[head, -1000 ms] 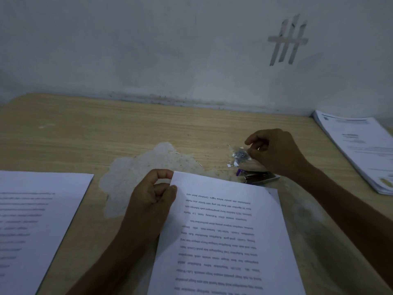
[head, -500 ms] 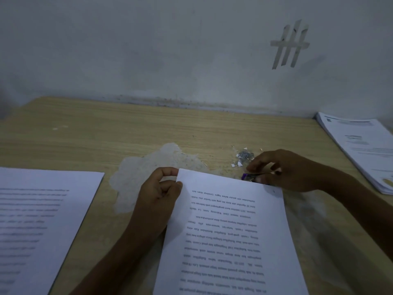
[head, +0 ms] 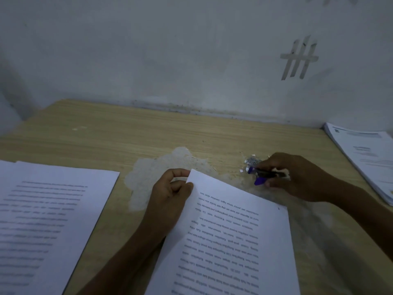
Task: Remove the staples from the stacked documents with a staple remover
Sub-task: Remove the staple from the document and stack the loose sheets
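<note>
A printed document [head: 231,237] lies in front of me on the wooden table [head: 127,133], its text upside down. My left hand [head: 170,194] pinches its top left corner between thumb and fingers. My right hand [head: 297,177] grips the staple remover [head: 261,176], a dark metal tool with purple handles, just off the table beyond the document's top right corner. A small heap of pulled staples and paper scraps [head: 252,162] lies right beside the remover's tip.
A second stack of printed pages [head: 49,220] lies at the left. Another paper stack [head: 365,158] sits at the right edge against the wall. A pale worn patch [head: 161,169] marks the table's middle. The wall runs along the table's far edge.
My right hand left the staple heap, came down onto the staple remover and closed round it; it now holds it slightly raised. My left hand keeps its pinch on the corner.
</note>
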Demonstrator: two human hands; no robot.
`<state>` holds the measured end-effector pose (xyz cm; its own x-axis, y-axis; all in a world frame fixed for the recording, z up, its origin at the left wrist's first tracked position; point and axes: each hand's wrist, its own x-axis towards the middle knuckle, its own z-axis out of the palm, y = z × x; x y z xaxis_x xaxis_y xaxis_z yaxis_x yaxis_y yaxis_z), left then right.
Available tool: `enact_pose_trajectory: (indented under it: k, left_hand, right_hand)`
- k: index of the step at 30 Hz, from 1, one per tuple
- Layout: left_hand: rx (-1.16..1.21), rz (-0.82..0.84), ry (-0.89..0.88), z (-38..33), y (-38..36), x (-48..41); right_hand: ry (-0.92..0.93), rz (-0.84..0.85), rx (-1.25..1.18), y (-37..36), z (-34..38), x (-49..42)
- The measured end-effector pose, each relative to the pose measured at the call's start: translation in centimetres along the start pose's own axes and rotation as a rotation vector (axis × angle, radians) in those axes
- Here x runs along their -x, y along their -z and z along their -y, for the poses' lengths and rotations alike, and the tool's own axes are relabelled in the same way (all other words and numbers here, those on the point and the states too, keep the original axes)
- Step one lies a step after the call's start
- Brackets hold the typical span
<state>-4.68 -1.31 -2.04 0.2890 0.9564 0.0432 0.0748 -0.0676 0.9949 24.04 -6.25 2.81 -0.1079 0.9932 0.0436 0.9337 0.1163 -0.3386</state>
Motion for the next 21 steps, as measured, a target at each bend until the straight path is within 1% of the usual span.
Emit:
enact_pose_trajectory:
  k: [3,6,10,13,17,21]
  left_hand:
    - [0.024,0.014,0.002,0.1,0.0,0.0]
    - [0.035,0.018,-0.021,0.1,0.0,-0.1]
    - [0.035,0.007,-0.041,0.0,0.0,-0.1]
    - [0.027,-0.039,-0.047,0.0,0.0,-0.1]
    - [0.056,-0.089,-0.084,-0.1,0.0,-0.1]
    - [0.090,-0.122,-0.111,-0.4,0.0,0.1]
  right_hand:
    - [0.074,-0.066,-0.027,1.1,1.0,-0.6]
    - [0.112,-0.079,-0.057,2.2,2.4,-1.7]
    - [0.142,0.012,-0.073,3.1,5.6,-3.1]
    - [0.196,0.076,-0.073,2.8,7.6,-4.0]
    - [0.240,0.154,0.022,2.0,9.7,-5.4]
    - [0.256,0.185,0.101,2.0,11.4,-6.6]
